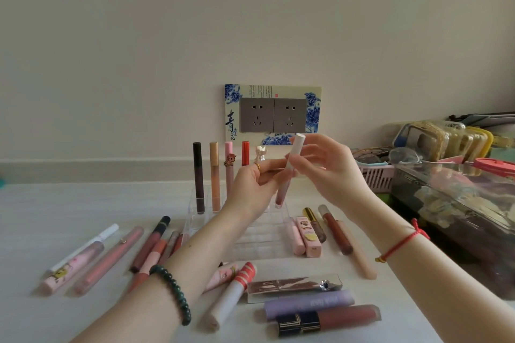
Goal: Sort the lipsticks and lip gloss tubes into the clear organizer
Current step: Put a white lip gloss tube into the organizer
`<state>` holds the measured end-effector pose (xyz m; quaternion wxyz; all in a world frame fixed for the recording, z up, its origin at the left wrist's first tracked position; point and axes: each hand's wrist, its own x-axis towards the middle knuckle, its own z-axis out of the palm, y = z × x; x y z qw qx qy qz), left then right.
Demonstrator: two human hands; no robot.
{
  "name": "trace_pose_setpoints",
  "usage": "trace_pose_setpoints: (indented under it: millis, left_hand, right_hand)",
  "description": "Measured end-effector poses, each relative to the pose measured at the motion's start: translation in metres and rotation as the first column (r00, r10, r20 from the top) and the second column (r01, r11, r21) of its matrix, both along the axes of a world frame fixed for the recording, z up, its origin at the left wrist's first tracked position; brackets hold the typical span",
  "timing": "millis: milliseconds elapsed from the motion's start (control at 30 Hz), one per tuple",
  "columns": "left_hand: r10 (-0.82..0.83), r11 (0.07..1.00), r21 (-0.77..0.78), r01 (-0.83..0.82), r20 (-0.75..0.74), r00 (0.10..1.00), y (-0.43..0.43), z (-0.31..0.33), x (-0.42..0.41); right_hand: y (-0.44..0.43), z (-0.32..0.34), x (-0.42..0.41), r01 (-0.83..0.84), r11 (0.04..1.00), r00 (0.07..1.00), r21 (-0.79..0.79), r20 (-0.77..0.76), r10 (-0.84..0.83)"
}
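Observation:
A lip gloss tube (288,172) with a white cap and mauve body is held upright and slightly tilted above the clear organizer (250,234). My left hand (255,189) grips its lower body. My right hand (326,170) pinches the white cap near its top. In the organizer's back row stand several tubes: a dark one (198,175), a tan one (214,175), a pink one (229,170) and a red one (245,153). Loose tubes lie on the white table to the left (111,253), right (334,228) and front (315,303) of the organizer.
A clear lidded box (457,220) of items stands at the right, with a pink basket (376,175) and stacked containers (446,139) behind it. A wall socket panel (273,114) sits behind the organizer. A small white figurine (260,153) stands by the red tube.

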<state>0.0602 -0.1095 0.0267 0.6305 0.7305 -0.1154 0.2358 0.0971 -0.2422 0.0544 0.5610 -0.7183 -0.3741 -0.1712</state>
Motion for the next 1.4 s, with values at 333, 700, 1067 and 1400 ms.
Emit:
trace_pose_setpoints:
  millis: [333, 700, 1067, 1400]
  left_hand:
    - [0.116, 0.990, 0.062, -0.123, 0.106, 0.988, 0.011, -0.002, 0.011]
    - [0.131, 0.987, 0.088, -0.135, 0.057, 0.990, 0.015, -0.014, 0.021]
    - [0.191, 0.970, 0.155, -0.185, -0.026, 0.981, 0.018, -0.024, 0.023]
    - [0.198, 0.971, 0.145, -0.189, -0.053, 0.979, 0.017, -0.025, 0.023]
  right_hand:
    - [0.021, -0.007, 0.028, 0.106, 0.993, 0.994, 0.052, -0.028, -0.105]
    - [0.033, -0.018, 0.045, 0.123, 0.992, 0.991, -0.003, -0.056, -0.123]
    - [0.037, -0.032, 0.050, 0.128, 0.990, 0.984, -0.064, -0.117, -0.135]
    - [0.041, -0.037, 0.054, 0.148, 0.987, 0.980, -0.068, -0.125, -0.156]
